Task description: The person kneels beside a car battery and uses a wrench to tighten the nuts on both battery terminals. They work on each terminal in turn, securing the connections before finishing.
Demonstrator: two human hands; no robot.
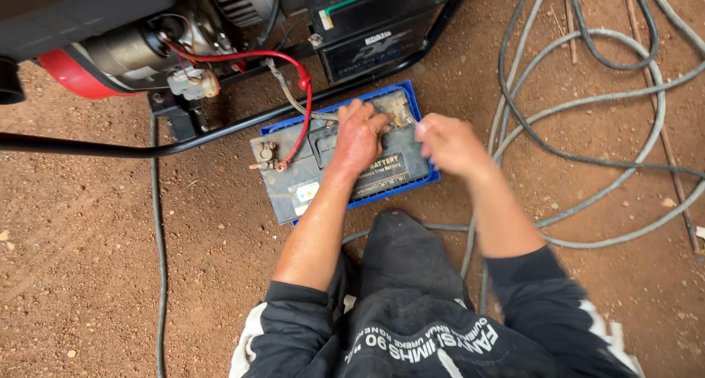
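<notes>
Reddish packed dirt (88,275) lies under us, grey hoses (587,113) looping to the right. Our left hand (360,135) rests on top of the dusty grey-black car battery (294,183) sitting in a blue plastic tray (411,99) beside the generator frame (220,132), fingers pinching at the far terminal (400,116). Our right hand (452,144) is closed just beside it; whether it grips a tool we cannot tell. We judge the battery heavy, rigid and slick with dust, best lifted from beneath both ends, clear of the red cable (305,113).
</notes>
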